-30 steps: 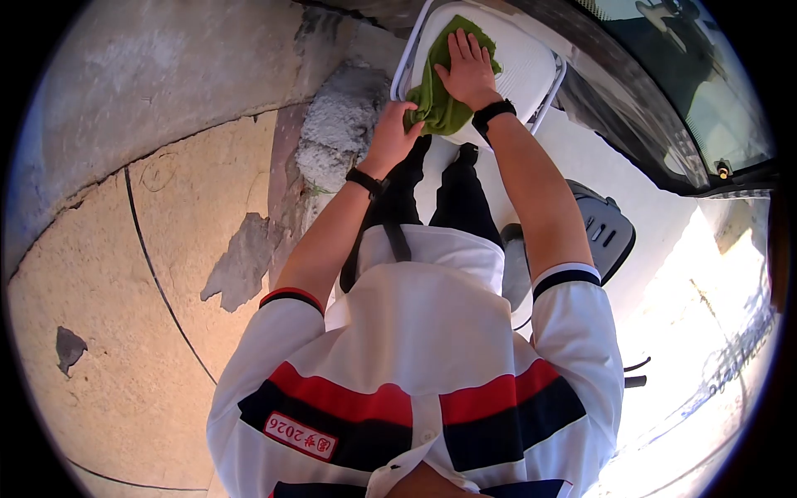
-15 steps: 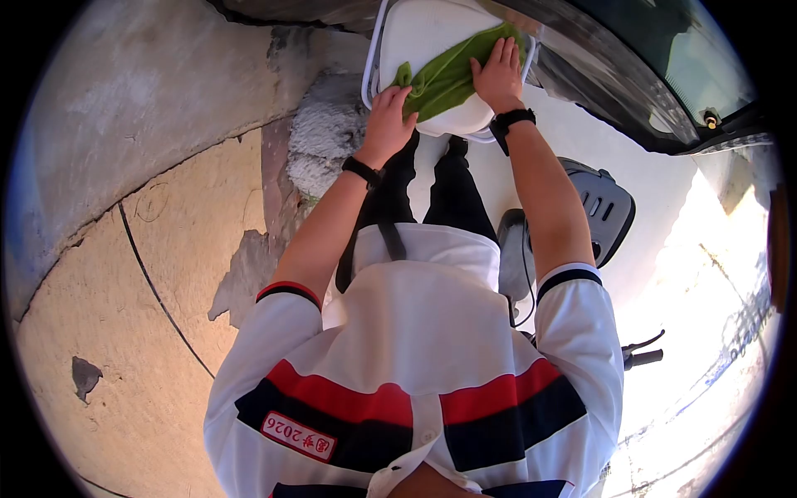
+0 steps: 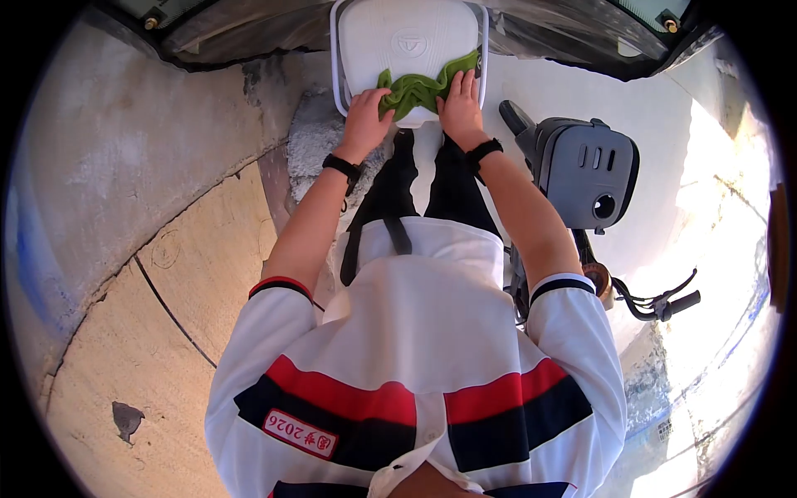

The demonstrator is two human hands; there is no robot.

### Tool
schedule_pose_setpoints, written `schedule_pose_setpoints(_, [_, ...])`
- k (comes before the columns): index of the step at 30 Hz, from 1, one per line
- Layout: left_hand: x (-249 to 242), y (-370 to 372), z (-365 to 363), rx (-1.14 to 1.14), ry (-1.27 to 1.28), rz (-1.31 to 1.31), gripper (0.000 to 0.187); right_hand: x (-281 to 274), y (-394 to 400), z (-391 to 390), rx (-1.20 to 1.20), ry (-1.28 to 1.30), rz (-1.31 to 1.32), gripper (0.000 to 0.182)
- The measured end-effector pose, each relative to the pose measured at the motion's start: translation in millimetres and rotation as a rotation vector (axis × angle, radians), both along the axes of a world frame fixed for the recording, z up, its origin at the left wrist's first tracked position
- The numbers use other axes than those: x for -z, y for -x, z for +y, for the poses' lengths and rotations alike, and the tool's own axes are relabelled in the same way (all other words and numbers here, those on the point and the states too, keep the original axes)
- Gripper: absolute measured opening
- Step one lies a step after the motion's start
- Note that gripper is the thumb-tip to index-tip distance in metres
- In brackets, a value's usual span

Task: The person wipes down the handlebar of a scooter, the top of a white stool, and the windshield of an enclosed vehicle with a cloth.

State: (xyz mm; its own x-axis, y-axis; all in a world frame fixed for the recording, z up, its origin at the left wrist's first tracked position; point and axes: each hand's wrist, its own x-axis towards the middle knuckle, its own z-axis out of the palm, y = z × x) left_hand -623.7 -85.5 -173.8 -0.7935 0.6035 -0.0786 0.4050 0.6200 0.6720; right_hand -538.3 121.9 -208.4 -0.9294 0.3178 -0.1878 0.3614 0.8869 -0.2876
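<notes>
A green cloth (image 3: pixel 413 93) lies bunched along the near edge of a white plastic seat (image 3: pixel 407 37) with a raised emblem. At the cloth's left end, my left hand (image 3: pixel 366 124) has its fingers curled onto it. My right hand (image 3: pixel 462 109) rests at the other end, thumb and fingertips closed on the cloth, a part of which reaches up to the seat's right side. Both wrists wear black bands.
To the right stand a grey case-like object (image 3: pixel 585 170) and a handlebar with a grip (image 3: pixel 682 302). Dark sheeting with glass hangs beyond the seat. A rough whitish block (image 3: pixel 315 137) is left of my legs.
The cloth has gone from spread diagonally across the seat to bunched at its near edge. Both hands have come nearer, my right hand most. The view has shifted.
</notes>
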Motion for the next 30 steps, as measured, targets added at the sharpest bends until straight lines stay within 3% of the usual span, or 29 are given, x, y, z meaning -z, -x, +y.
schedule_pose_setpoints(1, [-1.0, 0.8, 0.5, 0.015, 0.007, 0.004, 0.043, -2.7, -7.2, -5.7, 0.040, 0.014, 0.108, 0.069])
schedule_pose_setpoints(4, [-7.7, 3.6, 4.3, 0.065, 0.032, -0.035, 0.043, -13.9, -24.7, -9.2, 0.087, 0.176, 0.086, 0.056])
schedule_pose_setpoints(5, [-10.6, 4.2, 6.7, 0.083, 0.063, -0.045, 0.043, -8.9, -33.0, -12.6, 0.101, 0.109, 0.255, 0.041])
schedule_pose_setpoints(7, [-8.7, 3.3, 9.8, 0.107, 0.066, -0.032, 0.044, -9.7, -44.0, -10.6, 0.113, 0.203, 0.188, 0.034])
schedule_pose_setpoints(11, [-6.6, 3.8, 14.0, 0.171, 0.085, -0.043, 0.042, -22.6, -58.1, -8.9, 0.100, 0.284, 0.228, 0.025])
schedule_pose_setpoints(14, [-6.7, 5.3, 15.8, 0.256, 0.099, -0.048, 0.038, -20.1, -62.7, 1.3, 0.223, 0.282, 0.356, 0.022])
schedule_pose_setpoints(20, [-8.3, -0.1, 16.2, 0.305, 0.110, -0.116, 0.030, -33.4, -42.6, 54.9, 0.331, 0.149, 0.574, 0.019])
schedule_pose_setpoints(30, [-13.9, -9.1, 10.1, -0.177, -0.008, -0.161, 0.027, -13.4, 25.3, 86.7, 0.251, 0.138, 0.740, 0.016])
